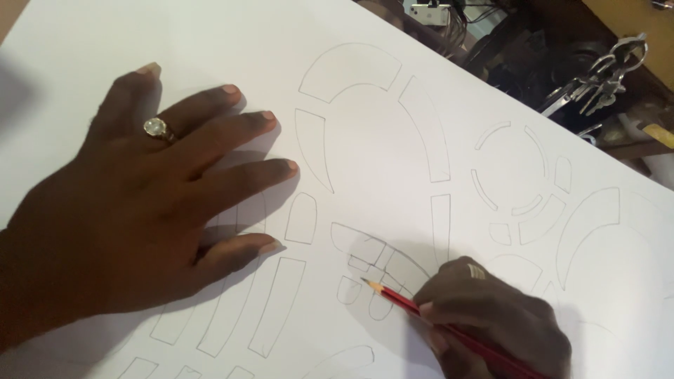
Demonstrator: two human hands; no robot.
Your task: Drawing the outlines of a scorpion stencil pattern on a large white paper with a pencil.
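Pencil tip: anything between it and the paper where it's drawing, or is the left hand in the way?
Nothing visible blocks it. The red pencil, held in the right hand, has its tip at the small outlined shapes on the white paper. The left hand lies flat on the sheet well to the side, its fingers short of the tip.

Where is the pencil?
Head view, lower right: the red pencil is in the right hand, tip on the paper.

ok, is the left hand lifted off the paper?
No, the left hand lies flat with fingers spread on the white sheet, while the right hand holds the red pencil.
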